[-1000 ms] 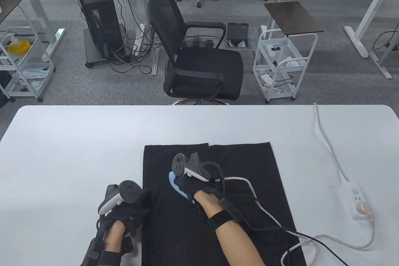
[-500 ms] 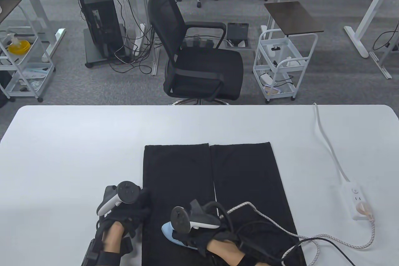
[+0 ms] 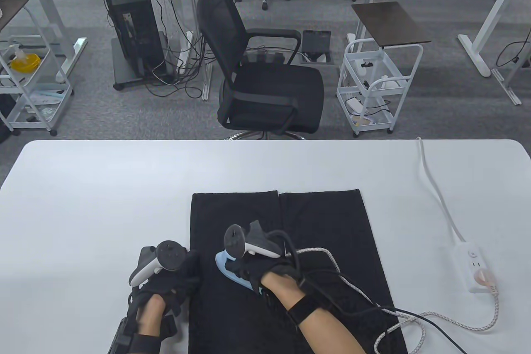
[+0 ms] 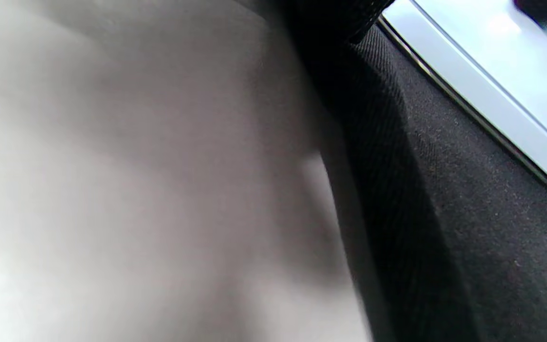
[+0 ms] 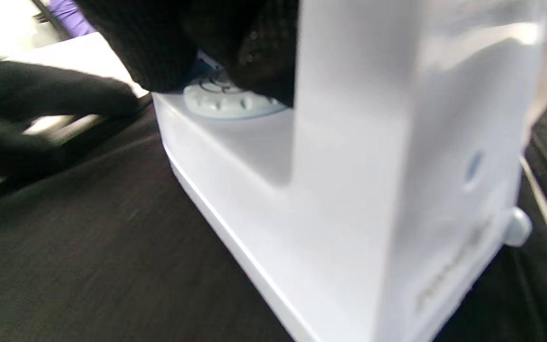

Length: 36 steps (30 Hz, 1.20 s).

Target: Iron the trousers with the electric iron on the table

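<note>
Black trousers (image 3: 323,225) lie flat on the white table (image 3: 103,188), legs pointing away from me. A light blue electric iron (image 3: 227,267) sits on the left leg near the front; it fills the right wrist view as a pale body (image 5: 349,190) on dark cloth (image 5: 88,266). My right hand (image 3: 259,269) grips the iron's handle from above. My left hand (image 3: 176,277) rests on the left edge of the trousers, fingers on the cloth. The left wrist view shows the fabric edge (image 4: 444,213) and the iron's side (image 4: 492,85).
The iron's braided cord (image 3: 439,316) runs right to a white power strip (image 3: 473,267) near the table's right edge, whose cable (image 3: 431,179) goes to the far edge. A black office chair (image 3: 261,80) stands behind the table.
The right hand pulled the iron toward me down the left leg, then pushed it back away partway. The left hand has stayed in place.
</note>
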Tool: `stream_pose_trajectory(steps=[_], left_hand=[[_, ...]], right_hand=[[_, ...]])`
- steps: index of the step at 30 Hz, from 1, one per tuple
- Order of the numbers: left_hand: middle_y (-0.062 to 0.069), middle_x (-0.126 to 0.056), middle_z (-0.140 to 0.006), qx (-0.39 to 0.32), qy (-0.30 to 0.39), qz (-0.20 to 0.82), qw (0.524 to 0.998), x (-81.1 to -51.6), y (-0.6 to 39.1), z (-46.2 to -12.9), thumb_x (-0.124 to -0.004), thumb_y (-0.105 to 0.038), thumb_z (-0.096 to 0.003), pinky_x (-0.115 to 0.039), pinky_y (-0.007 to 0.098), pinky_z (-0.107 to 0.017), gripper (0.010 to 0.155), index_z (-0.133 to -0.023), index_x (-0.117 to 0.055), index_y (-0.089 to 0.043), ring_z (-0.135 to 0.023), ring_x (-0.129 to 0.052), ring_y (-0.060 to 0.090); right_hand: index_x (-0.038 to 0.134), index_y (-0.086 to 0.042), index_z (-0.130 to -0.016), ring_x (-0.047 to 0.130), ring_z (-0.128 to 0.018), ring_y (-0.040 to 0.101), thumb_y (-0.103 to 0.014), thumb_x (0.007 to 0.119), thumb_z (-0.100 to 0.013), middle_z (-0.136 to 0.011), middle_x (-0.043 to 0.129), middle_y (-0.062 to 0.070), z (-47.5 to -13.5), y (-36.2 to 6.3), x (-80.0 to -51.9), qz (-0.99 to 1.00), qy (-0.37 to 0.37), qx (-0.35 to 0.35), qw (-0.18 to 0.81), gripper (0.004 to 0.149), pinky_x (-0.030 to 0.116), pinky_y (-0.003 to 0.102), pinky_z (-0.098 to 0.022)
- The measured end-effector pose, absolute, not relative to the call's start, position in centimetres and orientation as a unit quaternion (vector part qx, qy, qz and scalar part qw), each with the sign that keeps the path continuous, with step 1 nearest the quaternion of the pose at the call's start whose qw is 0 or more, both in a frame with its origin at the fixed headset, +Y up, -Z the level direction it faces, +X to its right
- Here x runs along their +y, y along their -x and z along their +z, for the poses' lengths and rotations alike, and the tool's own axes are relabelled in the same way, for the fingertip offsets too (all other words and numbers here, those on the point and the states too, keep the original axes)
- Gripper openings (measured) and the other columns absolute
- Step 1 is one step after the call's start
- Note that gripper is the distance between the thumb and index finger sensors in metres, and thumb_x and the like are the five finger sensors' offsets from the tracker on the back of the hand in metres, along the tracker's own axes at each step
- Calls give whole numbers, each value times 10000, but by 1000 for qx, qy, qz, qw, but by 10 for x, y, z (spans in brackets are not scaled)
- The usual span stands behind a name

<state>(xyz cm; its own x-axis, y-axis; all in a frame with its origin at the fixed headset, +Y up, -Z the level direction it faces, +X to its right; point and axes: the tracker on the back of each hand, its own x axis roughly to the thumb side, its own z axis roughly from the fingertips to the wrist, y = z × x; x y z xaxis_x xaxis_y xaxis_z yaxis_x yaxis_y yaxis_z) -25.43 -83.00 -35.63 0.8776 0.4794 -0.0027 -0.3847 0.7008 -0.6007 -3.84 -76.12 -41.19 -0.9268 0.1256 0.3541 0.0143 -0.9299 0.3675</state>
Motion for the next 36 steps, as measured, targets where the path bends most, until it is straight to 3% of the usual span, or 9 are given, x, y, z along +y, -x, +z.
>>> stream_pose_trajectory(steps=[8,15,27,36], left_hand=[[161,83,-1150,-74,307,236,919,-830,253,-356,-658,-340,-661,-24,799,-546,763,-1161,-104,-179,-965,141,513],[161,86,-1149,-74,307,237,919,-830,252,-357,-656,-340,-662,-21,800,-541,762,-1160,-103,-179,-963,144,514],[159,90,-1148,-74,308,237,918,-830,251,-358,-651,-340,-663,-16,801,-538,758,-1159,-100,-181,-961,149,513],[157,93,-1147,-74,303,239,920,-831,251,-357,-645,-341,-662,-10,800,-535,756,-1158,-97,-181,-959,154,512]], right_hand=[[678,-84,-881,962,-320,82,-516,788,-597,-482,902,-95,-471,29,-761,981,-85,171,40,529,873,464,-402],[672,-80,-882,958,-319,80,-515,783,-600,-482,897,-97,-473,30,-761,983,-60,169,41,530,869,464,-402],[662,-76,-876,958,-314,73,-511,769,-602,-476,893,-99,-407,33,-762,965,-184,187,13,525,876,458,-400],[654,-71,-876,960,-311,68,-512,763,-603,-476,892,-101,-309,37,-762,923,-337,184,-24,530,879,454,-397]])
